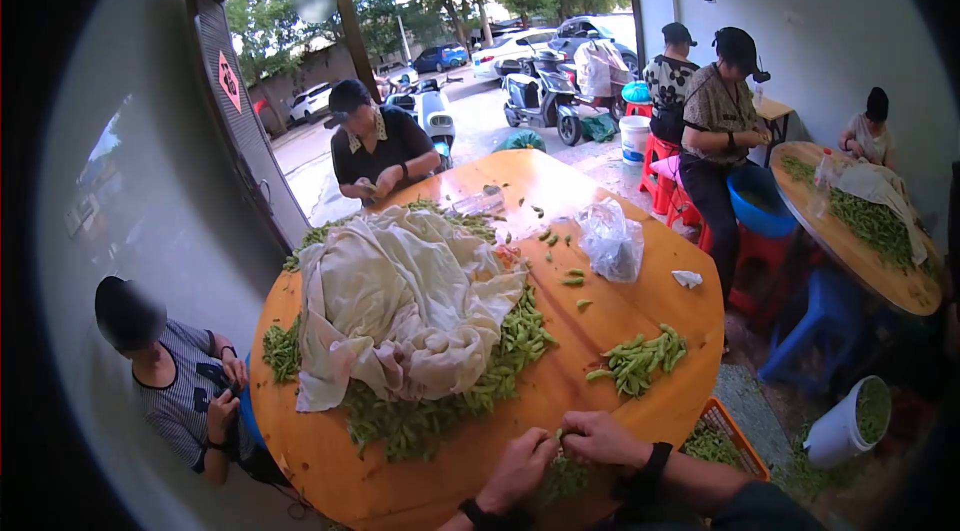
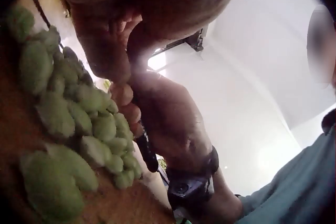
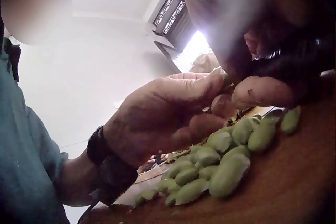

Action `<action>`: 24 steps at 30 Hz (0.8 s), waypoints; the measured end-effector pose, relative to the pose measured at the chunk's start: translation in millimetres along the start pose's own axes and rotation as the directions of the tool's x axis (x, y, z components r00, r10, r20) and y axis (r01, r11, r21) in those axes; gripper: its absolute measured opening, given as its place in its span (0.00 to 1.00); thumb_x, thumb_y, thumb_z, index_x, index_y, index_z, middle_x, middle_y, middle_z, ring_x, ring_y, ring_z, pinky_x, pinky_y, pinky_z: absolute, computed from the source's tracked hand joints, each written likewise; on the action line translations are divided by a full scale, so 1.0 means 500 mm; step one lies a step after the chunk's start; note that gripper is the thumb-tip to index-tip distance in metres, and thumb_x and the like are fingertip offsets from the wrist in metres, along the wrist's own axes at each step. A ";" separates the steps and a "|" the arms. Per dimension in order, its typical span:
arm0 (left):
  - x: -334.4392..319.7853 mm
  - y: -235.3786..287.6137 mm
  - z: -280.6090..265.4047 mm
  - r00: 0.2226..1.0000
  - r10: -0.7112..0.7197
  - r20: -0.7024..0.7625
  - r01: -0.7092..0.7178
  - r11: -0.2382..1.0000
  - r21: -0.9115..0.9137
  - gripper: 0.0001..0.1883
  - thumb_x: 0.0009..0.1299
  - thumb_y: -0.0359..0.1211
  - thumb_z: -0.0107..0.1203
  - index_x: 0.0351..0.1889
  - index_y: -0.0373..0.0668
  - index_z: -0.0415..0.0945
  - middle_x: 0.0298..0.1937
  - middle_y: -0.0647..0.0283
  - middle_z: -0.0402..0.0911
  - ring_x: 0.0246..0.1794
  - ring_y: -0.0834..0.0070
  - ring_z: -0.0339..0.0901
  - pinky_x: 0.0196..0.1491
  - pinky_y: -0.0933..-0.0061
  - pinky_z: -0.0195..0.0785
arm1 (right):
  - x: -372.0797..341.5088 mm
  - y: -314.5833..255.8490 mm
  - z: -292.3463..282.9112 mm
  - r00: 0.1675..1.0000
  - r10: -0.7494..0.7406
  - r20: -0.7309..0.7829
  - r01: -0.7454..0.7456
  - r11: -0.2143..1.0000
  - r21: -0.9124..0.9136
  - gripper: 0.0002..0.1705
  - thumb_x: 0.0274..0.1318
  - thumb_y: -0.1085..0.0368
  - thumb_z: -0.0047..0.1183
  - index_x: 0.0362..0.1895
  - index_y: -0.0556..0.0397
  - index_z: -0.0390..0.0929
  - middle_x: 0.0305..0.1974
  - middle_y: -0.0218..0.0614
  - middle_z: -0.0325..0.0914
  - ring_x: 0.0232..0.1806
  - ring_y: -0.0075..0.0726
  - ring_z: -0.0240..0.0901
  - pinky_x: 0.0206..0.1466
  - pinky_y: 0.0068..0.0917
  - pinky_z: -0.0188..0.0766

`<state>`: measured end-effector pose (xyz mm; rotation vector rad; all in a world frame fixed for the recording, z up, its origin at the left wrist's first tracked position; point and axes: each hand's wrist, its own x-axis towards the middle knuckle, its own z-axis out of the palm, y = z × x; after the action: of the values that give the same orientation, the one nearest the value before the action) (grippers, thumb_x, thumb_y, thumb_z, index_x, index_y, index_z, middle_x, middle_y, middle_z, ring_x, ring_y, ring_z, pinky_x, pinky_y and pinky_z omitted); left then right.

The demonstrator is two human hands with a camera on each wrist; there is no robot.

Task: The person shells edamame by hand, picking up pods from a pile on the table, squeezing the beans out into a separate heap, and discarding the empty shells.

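Observation:
Both hands meet close together at the near edge of the round wooden table (image 1: 420, 481). My left hand (image 1: 525, 471) pinches a green soybean pod between thumb and fingertip; only a bit of its green shows in the right wrist view. My right hand (image 1: 605, 439) touches the left fingertips, its fingers curled round a dark narrow tool (image 2: 147, 153) whose kind I cannot tell. Beneath the hands lies a small heap of soybean pods (image 3: 205, 169), also large in the left wrist view. Just beyond the right hand sits another small pile of pods (image 1: 645, 361).
A large pod heap (image 1: 410, 426) lies under a pale cloth (image 1: 390, 281). A clear plastic bag (image 1: 610, 241) and white tissue (image 1: 687, 279) rest farther back. Two people work across this table. An orange crate (image 1: 738, 436) and white bucket (image 1: 840, 431) stand at right.

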<state>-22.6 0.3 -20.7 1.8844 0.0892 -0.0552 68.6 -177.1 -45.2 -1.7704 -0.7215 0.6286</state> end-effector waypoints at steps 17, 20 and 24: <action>0.004 0.027 -0.019 0.923 -0.295 0.247 0.383 0.766 -0.516 0.12 0.82 0.38 0.45 0.41 0.42 0.75 0.29 0.71 0.77 0.22 0.86 0.71 0.27 0.84 0.66 | -0.009 -0.065 -0.033 0.971 0.170 0.170 -0.213 0.936 0.280 0.09 0.66 0.63 0.51 0.38 0.55 0.76 0.25 0.29 0.79 0.25 0.20 0.74 0.27 0.20 0.73; 0.006 0.027 -0.013 0.940 -0.273 0.204 0.334 0.856 -0.394 0.11 0.81 0.38 0.46 0.42 0.42 0.74 0.30 0.71 0.76 0.23 0.87 0.70 0.26 0.84 0.65 | -0.008 -0.052 -0.033 0.978 0.168 0.120 -0.195 0.942 0.273 0.11 0.68 0.60 0.51 0.37 0.55 0.76 0.24 0.29 0.79 0.23 0.19 0.74 0.25 0.20 0.72; 0.009 0.033 0.006 0.970 -0.212 0.122 0.238 0.934 -0.267 0.07 0.78 0.34 0.52 0.45 0.41 0.72 0.33 0.72 0.76 0.26 0.88 0.69 0.29 0.83 0.64 | -0.007 -0.051 -0.037 0.971 0.221 0.089 -0.237 0.926 0.294 0.13 0.68 0.60 0.51 0.33 0.54 0.77 0.22 0.27 0.78 0.20 0.18 0.72 0.23 0.19 0.71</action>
<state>-16.8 -7.6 -6.6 1.5785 0.2384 -0.2727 75.2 -185.2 -15.1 -1.5656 -0.4278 0.8993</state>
